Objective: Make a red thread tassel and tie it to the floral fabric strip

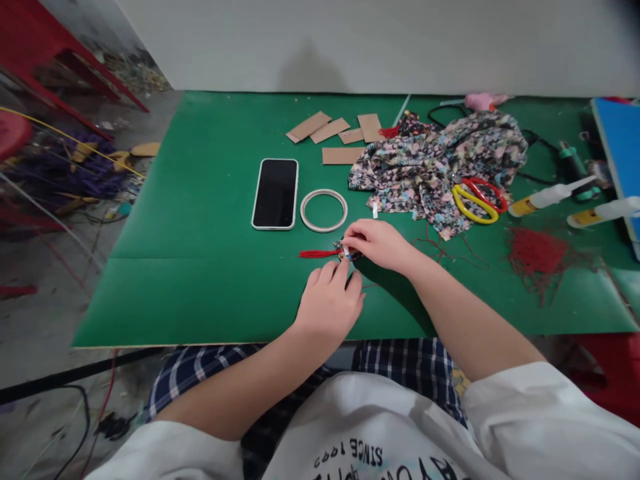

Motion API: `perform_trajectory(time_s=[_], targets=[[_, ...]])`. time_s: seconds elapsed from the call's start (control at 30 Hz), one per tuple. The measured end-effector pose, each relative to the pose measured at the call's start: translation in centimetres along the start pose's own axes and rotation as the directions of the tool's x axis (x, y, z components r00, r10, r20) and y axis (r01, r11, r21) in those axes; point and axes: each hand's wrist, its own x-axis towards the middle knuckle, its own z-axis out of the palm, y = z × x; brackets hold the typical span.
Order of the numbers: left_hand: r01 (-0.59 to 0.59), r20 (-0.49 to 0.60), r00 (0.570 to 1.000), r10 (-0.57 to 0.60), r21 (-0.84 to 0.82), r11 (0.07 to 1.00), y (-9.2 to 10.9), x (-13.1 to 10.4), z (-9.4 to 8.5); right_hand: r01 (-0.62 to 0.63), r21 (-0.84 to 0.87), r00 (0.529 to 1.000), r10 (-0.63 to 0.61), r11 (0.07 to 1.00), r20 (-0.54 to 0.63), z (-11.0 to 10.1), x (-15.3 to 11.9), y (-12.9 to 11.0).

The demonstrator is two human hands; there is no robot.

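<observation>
A small piece of dark floral cloth (355, 256) with a red tassel (319, 253) pointing left lies on the green table (210, 280). My right hand (379, 244) pinches the cloth piece from the right, beside a small white strip at its middle. From below, my left hand (330, 298) touches the near edge of the piece with its fingertips, fingers bent and slightly apart. A roll of white tape (324, 192) lies flat just beyond the hands. Thin red threads trail over the table to the right of my right hand.
A phone (275, 194) lies left of the tape. Cardboard pieces (341, 156) sit farther back. At right are floral fabric (440, 157), scissors (474, 208), two glue bottles (547, 198) and a red thread heap (537, 252). A white wall (350, 47) stands behind.
</observation>
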Motion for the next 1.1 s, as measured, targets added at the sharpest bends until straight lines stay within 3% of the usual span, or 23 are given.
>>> perform_trajectory(time_s=[0.33,0.7,1.1], targets=[[-0.021,0.014,1.000,0.021,0.041,0.999,0.0,0.1,-0.2,0.010,0.018,1.000,-0.009,1.000,-0.021,0.3,0.1,0.5],[-0.043,-0.051,0.998,0.043,0.004,0.999,-0.6,0.1,0.1,0.057,-0.071,0.998,-0.058,0.996,-0.020,0.3,0.1,0.4],[-0.072,-0.029,0.997,0.070,-0.080,0.994,-0.9,0.6,0.3,0.072,0.022,0.997,-0.072,0.997,0.011,0.2,-0.1,0.5]])
